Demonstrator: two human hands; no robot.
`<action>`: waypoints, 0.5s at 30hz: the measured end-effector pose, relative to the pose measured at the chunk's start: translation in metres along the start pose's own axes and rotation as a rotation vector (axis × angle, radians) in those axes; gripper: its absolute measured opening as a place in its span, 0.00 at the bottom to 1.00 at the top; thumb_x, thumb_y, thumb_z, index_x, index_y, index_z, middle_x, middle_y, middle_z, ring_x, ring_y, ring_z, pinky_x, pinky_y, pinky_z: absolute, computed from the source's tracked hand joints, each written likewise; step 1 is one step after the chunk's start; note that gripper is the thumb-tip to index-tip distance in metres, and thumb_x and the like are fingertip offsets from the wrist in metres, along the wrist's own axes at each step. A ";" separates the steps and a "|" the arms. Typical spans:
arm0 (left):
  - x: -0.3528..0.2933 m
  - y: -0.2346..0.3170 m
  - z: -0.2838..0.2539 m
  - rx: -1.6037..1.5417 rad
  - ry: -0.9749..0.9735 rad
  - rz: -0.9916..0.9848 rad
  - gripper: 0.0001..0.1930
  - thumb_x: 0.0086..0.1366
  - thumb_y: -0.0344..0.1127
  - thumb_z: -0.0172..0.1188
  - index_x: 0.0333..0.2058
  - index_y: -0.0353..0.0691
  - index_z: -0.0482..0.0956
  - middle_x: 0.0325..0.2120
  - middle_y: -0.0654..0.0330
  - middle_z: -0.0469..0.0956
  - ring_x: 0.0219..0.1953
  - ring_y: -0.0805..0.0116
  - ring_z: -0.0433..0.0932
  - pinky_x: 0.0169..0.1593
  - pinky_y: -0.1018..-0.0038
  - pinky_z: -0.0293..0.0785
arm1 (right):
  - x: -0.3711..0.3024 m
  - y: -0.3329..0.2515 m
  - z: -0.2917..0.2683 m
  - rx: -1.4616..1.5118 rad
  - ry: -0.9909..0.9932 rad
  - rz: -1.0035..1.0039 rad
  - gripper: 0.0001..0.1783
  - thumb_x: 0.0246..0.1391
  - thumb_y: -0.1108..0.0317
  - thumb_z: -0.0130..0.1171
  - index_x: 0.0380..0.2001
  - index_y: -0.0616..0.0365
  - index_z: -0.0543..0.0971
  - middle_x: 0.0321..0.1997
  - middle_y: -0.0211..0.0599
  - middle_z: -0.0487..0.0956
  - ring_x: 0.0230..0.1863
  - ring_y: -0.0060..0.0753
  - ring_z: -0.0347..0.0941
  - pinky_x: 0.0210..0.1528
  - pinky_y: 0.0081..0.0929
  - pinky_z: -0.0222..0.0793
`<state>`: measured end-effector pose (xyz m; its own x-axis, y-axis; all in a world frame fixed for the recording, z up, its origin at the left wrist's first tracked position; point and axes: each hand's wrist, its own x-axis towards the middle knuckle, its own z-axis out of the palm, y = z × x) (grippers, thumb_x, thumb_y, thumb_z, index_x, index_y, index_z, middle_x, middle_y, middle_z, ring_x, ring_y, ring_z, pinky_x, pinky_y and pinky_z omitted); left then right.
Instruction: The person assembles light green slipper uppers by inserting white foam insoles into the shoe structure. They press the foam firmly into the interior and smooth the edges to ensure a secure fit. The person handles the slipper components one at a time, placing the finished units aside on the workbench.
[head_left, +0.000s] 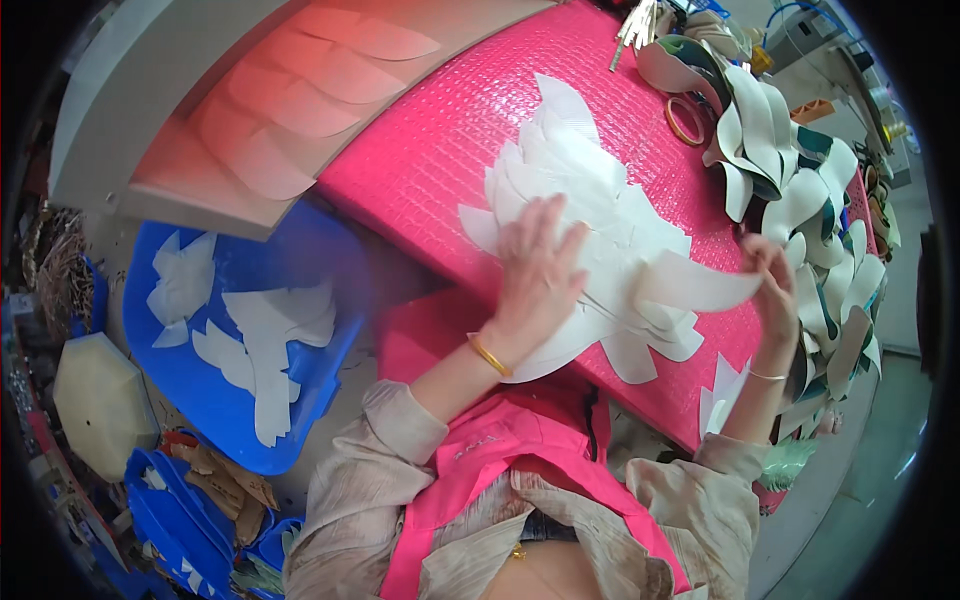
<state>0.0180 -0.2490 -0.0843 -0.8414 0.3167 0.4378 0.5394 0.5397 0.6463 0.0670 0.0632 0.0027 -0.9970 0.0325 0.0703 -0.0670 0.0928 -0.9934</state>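
A heap of thin white leaf-shaped pieces (560,150) lies spread over the pink-covered table (430,180). My left hand (540,270) rests on the heap's left side, palm down, with its fingers apart. At the heap's right side, my right hand (778,285) pinches the tip of one curved white piece (705,284) between thumb and fingers. That piece is raised a little, and its other end lies over the heap. A few more white pointed pieces (722,390) are by the table's front edge, near my right wrist.
At the left, white pieces (275,160) lie in overlapping rows under reddish light on a machine's beige bed (215,212). Below it stands a blue bin (330,385) with white cutouts. Stacked white-and-green curved pieces (790,210) and a tape roll (685,121) sit at the right.
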 end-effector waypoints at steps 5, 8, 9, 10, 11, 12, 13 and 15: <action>0.010 0.046 0.011 -0.418 -0.109 0.014 0.16 0.46 0.36 0.63 0.35 0.41 0.74 0.28 0.61 0.73 0.37 0.63 0.69 0.44 0.64 0.58 | 0.032 -0.004 0.075 0.192 -0.163 -0.083 0.09 0.55 0.73 0.47 0.40 0.61 0.64 0.38 0.42 0.73 0.31 0.22 0.68 0.34 0.17 0.64; 0.019 0.045 0.020 -0.395 -0.047 0.001 0.15 0.46 0.38 0.64 0.34 0.41 0.75 0.24 0.61 0.73 0.32 0.63 0.70 0.42 0.66 0.59 | 0.042 -0.019 0.091 0.025 -0.189 -0.012 0.16 0.48 0.75 0.54 0.42 0.66 0.68 0.34 0.35 0.74 0.27 0.19 0.67 0.30 0.15 0.63; 0.019 0.044 0.019 -0.450 -0.033 0.025 0.15 0.46 0.39 0.63 0.33 0.41 0.75 0.23 0.61 0.73 0.32 0.63 0.70 0.41 0.66 0.59 | 0.042 -0.013 0.083 -0.065 -0.234 0.003 0.15 0.46 0.75 0.56 0.39 0.65 0.70 0.32 0.35 0.73 0.26 0.20 0.66 0.29 0.15 0.62; 0.019 0.041 0.018 -0.499 -0.021 0.050 0.16 0.46 0.40 0.63 0.33 0.40 0.75 0.23 0.61 0.73 0.32 0.63 0.70 0.41 0.66 0.59 | 0.041 0.000 0.072 -0.149 -0.280 0.017 0.14 0.44 0.75 0.57 0.37 0.65 0.71 0.31 0.35 0.73 0.25 0.20 0.65 0.28 0.15 0.62; 0.017 0.039 0.015 -0.461 -0.049 0.048 0.15 0.47 0.40 0.63 0.34 0.40 0.75 0.25 0.61 0.73 0.33 0.63 0.70 0.42 0.65 0.59 | 0.040 0.008 0.065 -0.233 -0.327 0.031 0.12 0.43 0.74 0.59 0.34 0.65 0.73 0.30 0.36 0.73 0.24 0.20 0.64 0.28 0.15 0.61; 0.011 0.034 0.009 -0.408 -0.069 0.036 0.15 0.48 0.40 0.62 0.34 0.40 0.75 0.27 0.60 0.73 0.34 0.63 0.70 0.44 0.64 0.59 | 0.038 -0.001 0.076 -0.176 -0.224 0.016 0.06 0.39 0.79 0.60 0.23 0.65 0.74 0.25 0.29 0.71 0.25 0.17 0.63 0.29 0.14 0.60; 0.005 0.032 0.003 -0.360 -0.086 0.027 0.15 0.48 0.40 0.61 0.35 0.40 0.75 0.28 0.60 0.73 0.36 0.63 0.70 0.45 0.63 0.59 | 0.036 -0.008 0.056 -0.273 -0.253 -0.092 0.04 0.40 0.79 0.59 0.22 0.63 0.74 0.26 0.29 0.71 0.27 0.20 0.65 0.31 0.16 0.62; -0.020 0.027 0.003 -0.204 -0.286 0.113 0.14 0.50 0.40 0.60 0.35 0.41 0.75 0.34 0.58 0.71 0.40 0.62 0.68 0.49 0.58 0.57 | 0.011 -0.008 -0.017 0.034 0.133 -0.322 0.09 0.45 0.75 0.58 0.32 0.58 0.72 0.37 0.33 0.70 0.33 0.24 0.66 0.34 0.19 0.63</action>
<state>0.0490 -0.2382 -0.0776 -0.7354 0.5861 0.3401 0.6004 0.3309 0.7280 0.0574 0.0800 0.0133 -0.9110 0.1361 0.3892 -0.3805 0.0862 -0.9208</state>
